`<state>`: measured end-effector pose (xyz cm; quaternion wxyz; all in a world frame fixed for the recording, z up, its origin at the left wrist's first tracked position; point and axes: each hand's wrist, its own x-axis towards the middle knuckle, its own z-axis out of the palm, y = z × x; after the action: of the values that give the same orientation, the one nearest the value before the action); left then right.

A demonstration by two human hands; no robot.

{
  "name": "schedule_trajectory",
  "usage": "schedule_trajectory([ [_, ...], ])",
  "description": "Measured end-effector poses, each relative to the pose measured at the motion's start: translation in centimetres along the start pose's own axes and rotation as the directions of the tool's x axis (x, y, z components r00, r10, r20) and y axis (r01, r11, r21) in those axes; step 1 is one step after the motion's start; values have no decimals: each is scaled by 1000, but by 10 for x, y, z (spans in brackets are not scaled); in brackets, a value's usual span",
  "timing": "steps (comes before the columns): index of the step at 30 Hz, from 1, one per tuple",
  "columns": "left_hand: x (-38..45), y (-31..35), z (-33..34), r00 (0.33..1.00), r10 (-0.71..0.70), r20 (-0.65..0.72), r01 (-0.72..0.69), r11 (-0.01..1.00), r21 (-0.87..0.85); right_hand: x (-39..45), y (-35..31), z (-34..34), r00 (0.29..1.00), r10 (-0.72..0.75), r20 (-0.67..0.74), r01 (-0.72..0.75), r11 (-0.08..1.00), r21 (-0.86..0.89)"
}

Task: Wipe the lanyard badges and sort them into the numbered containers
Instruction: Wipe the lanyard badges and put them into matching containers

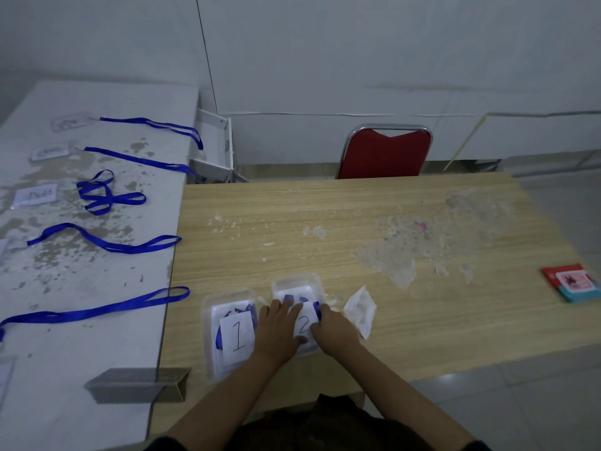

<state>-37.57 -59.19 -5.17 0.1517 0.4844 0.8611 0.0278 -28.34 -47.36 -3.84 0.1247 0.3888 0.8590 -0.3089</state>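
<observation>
Blue-strapped badge marked 2 (305, 323) lay in the right-hand clear container (294, 284), both hands tucking it in: left hand (278, 330) pressing it flat, right hand (333, 328) pinching its edge. Unsorted lanyards (107, 244) waited on the white table (97, 336).

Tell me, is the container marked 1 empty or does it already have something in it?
Not empty. The container marked 1 holds blue lanyard strap and a badge showing the number 1; how many badges cannot be told.
</observation>
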Motion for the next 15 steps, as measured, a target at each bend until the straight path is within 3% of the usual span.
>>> schedule_trajectory([
  [2, 1, 1, 0, 1000, 11, 3, -11, 1000, 4, 3, -1, -2, 997, 33, 66, -44, 983, 177],
  [4, 1, 1, 0, 1000, 16, 15, -16, 1000, -2, 6, 2, -4, 997, 29, 77, -47, 971, 233],
  [10, 1, 1, 1, 997, 49, 56, -49, 999, 5, 9, 12, -10, 999, -40, -9, 41, 975, 219],
  [15, 3, 4, 2, 990, 88, 115, -88, 996, 2, 11, 9, -14, 997, -69, 29, 62, 974, 217],
])
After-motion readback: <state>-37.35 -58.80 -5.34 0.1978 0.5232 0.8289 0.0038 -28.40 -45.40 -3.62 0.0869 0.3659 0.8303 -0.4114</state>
